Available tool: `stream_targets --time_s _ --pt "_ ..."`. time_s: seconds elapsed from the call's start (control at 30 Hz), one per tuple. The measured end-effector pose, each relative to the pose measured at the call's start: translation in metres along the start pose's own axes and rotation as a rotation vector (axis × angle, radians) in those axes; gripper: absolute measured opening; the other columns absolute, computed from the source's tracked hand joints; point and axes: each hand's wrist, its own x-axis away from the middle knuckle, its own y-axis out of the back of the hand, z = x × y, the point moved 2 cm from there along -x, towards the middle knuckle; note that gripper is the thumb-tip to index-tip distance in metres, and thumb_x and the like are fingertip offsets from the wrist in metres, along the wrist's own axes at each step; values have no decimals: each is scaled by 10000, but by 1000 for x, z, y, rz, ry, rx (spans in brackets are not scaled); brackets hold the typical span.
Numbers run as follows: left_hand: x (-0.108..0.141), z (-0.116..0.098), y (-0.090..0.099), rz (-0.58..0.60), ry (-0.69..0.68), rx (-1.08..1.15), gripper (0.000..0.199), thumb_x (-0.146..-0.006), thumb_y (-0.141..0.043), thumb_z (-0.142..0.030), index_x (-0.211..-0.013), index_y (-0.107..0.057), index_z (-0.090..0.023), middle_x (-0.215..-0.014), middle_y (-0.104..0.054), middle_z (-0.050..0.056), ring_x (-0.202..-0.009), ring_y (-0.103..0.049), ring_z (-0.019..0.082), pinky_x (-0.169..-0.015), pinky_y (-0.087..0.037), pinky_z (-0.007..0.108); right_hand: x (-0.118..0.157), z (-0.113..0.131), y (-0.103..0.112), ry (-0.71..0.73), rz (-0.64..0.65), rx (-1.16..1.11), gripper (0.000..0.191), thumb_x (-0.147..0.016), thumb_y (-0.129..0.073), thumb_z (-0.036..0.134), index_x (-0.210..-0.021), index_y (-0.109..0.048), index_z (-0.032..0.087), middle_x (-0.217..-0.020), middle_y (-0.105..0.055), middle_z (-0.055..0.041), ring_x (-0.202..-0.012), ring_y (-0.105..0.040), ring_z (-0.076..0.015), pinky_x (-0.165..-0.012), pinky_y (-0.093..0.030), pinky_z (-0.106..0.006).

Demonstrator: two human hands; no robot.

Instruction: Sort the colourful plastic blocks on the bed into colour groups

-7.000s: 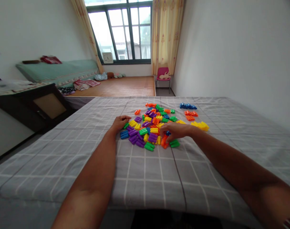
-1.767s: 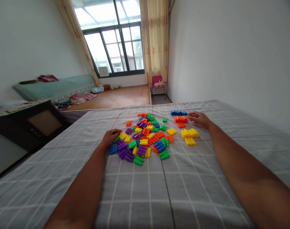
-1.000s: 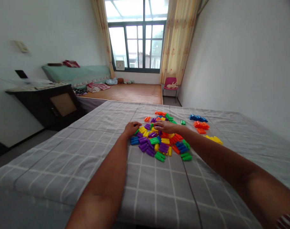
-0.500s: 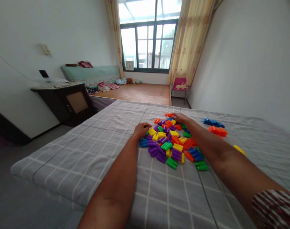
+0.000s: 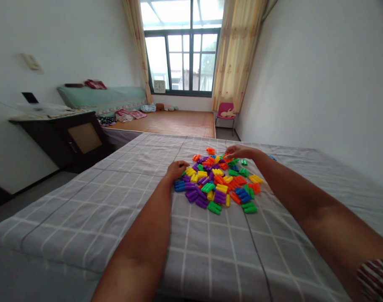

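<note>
Many plastic pieces in purple, yellow, green, blue and orange lie in a loose pile on a grey checked sheet. My left hand rests at the pile's left edge, beside some yellow pieces; its fingers are bent, and whether they hold anything is hidden. At the far side of the pile, my right hand has its fingertips closed on an orange piece. Another orange piece lies to the left of it. Green pieces lie at the near right edge.
Part of a blue piece shows behind my right forearm. Beyond the sheet are a low wooden bed platform, a pink chair with a soft toy, and a dark cabinet on the left.
The view has turned to the right. My right hand has moved from the far orange pieces nearer to the pile's upper right part. My left hand has stayed at the pile's left edge.
</note>
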Motion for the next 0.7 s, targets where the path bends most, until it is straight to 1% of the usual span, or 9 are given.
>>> stream_targets --time_s 0.1,0.23,0.3,0.37,0.47,0.5,0.6,0.63,0.7 --pt "1 -2 2 -2 -4 -4 336 -773 -509 -199 -992 -760 -155 -827 -746 32 -728 -633 155 -638 -456 225 17 0 -7 -47 -7 -43 572 -604 -745 645 -909 -672 168 -886 -709 -58 -794 -638 -177 -671 -501 -252" --pt "0 -1 1 -8 -4 3 331 -760 -510 -206 -966 -764 -157 -818 -747 32 -723 -633 157 -633 -462 227 38 -6 -18 -172 54 -139 610 -588 -756 661 -949 -634 184 -883 -715 -75 -766 -669 -185 -674 -541 -276" --pt "-1 1 0 -22 -4 13 329 -748 -515 -214 -956 -766 -163 -798 -745 29 -712 -630 158 -625 -464 228 46 -11 -16 -258 78 -74 597 -626 -717 681 -940 -639 180 -827 -718 -80 -682 -671 -185 -633 -544 -293" --pt "-2 4 -1 -29 -4 22 330 -743 -515 -232 -948 -766 -170 -771 -740 24 -689 -622 157 -609 -462 230 51 -15 -9 -285 50 74 557 -697 -653 682 -899 -662 164 -779 -719 -86 -613 -656 -176 -603 -528 -294" --pt "-3 6 -2 -15 -7 26 342 -745 -504 -262 -946 -763 -165 -756 -733 25 -661 -612 156 -588 -453 233 54 -16 5 -141 -27 264 486 -751 -641 596 -959 -698 161 -856 -734 -85 -687 -664 -178 -645 -510 -279" --pt "-3 5 -1 -9 -8 26 348 -744 -501 -269 -948 -762 -163 -761 -734 25 -660 -612 154 -590 -452 233 54 -14 7 -72 -13 283 474 -740 -666 556 -1016 -700 171 -929 -736 -80 -756 -670 -185 -677 -509 -274" --pt "-2 3 1 -6 4 17 352 -732 -505 -281 -946 -761 -170 -767 -736 20 -669 -617 154 -613 -458 234 55 -9 0 66 145 266 533 -654 -757 453 -1128 -687 220 -1122 -703 -46 -952 -650 -210 -757 -504 -264" --pt "-1 2 3 -8 8 11 354 -728 -507 -288 -945 -761 -171 -756 -734 19 -666 -617 155 -613 -459 235 56 -7 -4 87 180 270 537 -630 -775 430 -1120 -694 226 -1124 -702 -38 -973 -643 -217 -768 -501 -267" --pt "0 0 4 -7 9 1 367 -724 -509 -306 -949 -761 -164 -727 -727 21 -648 -613 160 -598 -457 241 58 -2 -12 102 173 297 482 -610 -792 405 -1051 -719 224 -1038 -721 -30 -942 -646 -220 -765 -495 -274"
